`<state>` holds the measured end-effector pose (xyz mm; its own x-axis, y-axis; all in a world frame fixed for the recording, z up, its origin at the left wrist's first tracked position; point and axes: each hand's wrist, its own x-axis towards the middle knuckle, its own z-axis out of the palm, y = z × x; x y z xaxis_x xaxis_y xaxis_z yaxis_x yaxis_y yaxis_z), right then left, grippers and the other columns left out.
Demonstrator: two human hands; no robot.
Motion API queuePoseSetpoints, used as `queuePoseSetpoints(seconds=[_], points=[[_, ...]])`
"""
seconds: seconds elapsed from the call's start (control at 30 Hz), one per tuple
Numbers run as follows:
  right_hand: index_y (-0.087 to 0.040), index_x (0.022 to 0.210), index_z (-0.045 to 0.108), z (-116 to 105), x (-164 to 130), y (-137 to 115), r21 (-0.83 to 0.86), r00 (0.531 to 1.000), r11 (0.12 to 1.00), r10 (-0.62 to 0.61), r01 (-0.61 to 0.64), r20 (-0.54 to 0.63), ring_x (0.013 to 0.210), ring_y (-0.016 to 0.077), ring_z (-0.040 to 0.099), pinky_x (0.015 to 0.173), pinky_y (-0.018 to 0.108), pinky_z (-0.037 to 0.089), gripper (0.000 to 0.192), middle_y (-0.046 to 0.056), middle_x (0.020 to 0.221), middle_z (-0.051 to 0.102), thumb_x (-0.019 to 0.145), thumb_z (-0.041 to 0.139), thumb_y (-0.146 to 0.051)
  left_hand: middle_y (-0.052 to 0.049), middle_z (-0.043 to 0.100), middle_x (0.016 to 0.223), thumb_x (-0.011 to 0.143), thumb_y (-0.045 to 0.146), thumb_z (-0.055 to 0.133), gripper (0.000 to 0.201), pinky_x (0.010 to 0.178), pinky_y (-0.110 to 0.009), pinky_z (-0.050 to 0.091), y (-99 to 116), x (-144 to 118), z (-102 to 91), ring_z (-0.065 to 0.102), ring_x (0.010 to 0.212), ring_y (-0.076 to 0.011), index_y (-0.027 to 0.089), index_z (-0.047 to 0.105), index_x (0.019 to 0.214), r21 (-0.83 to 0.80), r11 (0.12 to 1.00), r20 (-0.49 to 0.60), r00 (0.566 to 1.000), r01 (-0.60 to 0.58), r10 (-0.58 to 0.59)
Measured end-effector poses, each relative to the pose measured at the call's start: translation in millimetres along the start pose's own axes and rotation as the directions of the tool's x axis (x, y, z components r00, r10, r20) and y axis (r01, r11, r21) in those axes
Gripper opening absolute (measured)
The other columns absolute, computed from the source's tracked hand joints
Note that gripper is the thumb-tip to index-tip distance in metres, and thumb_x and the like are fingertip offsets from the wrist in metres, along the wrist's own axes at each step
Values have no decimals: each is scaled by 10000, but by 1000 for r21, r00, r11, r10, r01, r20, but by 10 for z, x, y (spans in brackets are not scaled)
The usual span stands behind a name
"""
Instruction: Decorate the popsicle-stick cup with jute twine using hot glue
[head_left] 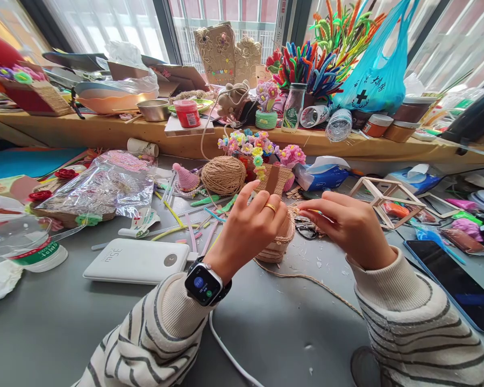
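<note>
My left hand (250,228), with a ring and a smartwatch (204,283), is closed around a small twine-wrapped basket (275,250). Its fingers cover much of the upper part. A flat twine-covered panel (273,178) with a bare brown stripe rises just behind the knuckles. My right hand (342,223) is held to the right of the basket, thumb and fingers pinched together near its rim. What lies in that pinch is too small to make out. A strand of twine (312,278) trails from under the basket toward my right sleeve.
Behind my hands stand a twine ball (223,175) and crocheted flowers (250,145). A white power bank (137,260) lies left, a phone (460,282) right, near a wooden stick frame (387,201). Scissors (306,230) lie behind the basket. Jars and pipe cleaners (306,67) crowd the ledge.
</note>
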<state>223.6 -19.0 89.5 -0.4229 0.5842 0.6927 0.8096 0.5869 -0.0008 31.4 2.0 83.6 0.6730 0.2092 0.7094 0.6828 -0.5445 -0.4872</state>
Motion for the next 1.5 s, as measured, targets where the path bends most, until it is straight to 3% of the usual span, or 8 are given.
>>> queuePoseSetpoints(seconds=[0.47,0.9,1.33,1.43,1.5], points=[[-162,836,689,-15,-1,34,9,999,999,-37,37,-27,483,72,416,498,184,341,186,-23,551,479,859,536,-265,-5,666,759,839,93,488,155,916,-380,456,-10,-2,-20,592,715,-142,159,628,840,-16,1000,-2,1000,-4,4],[-163,834,669,-7,27,22,135,999,991,12,-6,-40,471,65,431,485,179,367,126,-21,567,539,839,567,-236,10,659,734,837,99,491,152,912,-370,450,-12,6,-10,591,698,-140,166,626,818,-14,1000,-3,1000,5,-5],[-161,889,661,-8,25,41,144,999,988,53,-52,-5,467,65,441,499,188,386,129,-25,582,561,832,580,-242,-5,653,734,841,93,479,161,923,-368,418,-11,-3,7,569,704,-139,159,623,816,-25,1000,6,1000,15,-15],[-181,1025,624,-78,33,-71,111,993,991,89,-80,-74,482,68,459,515,198,394,202,-27,618,580,843,561,-241,-8,649,721,838,79,473,172,917,-366,419,-11,-3,19,562,694,-135,156,624,812,-28,999,-1,1000,25,-25],[-195,1055,606,-128,39,-270,117,995,993,15,-3,-103,511,78,468,537,214,395,222,-21,630,577,851,519,-186,-16,652,729,838,82,466,175,911,-372,424,-7,-7,28,564,699,-141,150,625,812,-42,998,-10,999,36,-36]])
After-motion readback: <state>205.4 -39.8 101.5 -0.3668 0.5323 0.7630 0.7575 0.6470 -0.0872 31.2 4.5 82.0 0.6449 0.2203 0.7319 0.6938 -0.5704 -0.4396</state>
